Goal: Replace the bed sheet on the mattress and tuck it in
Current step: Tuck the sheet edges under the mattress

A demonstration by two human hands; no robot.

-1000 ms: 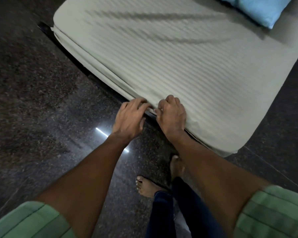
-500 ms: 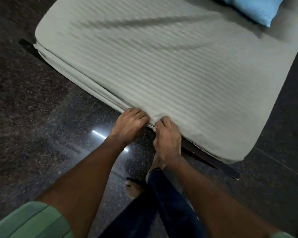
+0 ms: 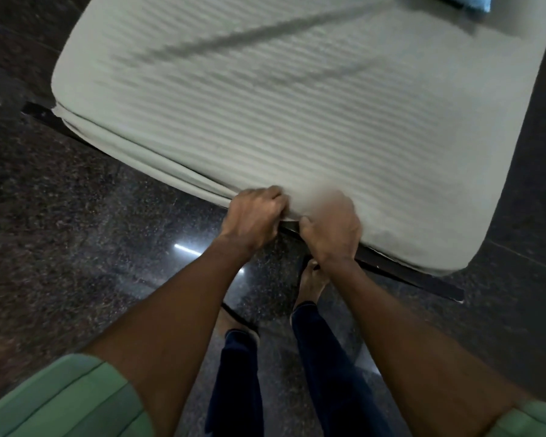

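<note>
As seen vs 1 s ago: left hand & right hand shifted along near edge, fingers clamped on sheet hem, frame centre; mattress upper-centre; tuck approx half done.

You are looking down at a dark speckled polished stone floor, where a bright streak of light reflects. A dark bed frame edge shows low down. A blue pillow lies at the top.
</note>
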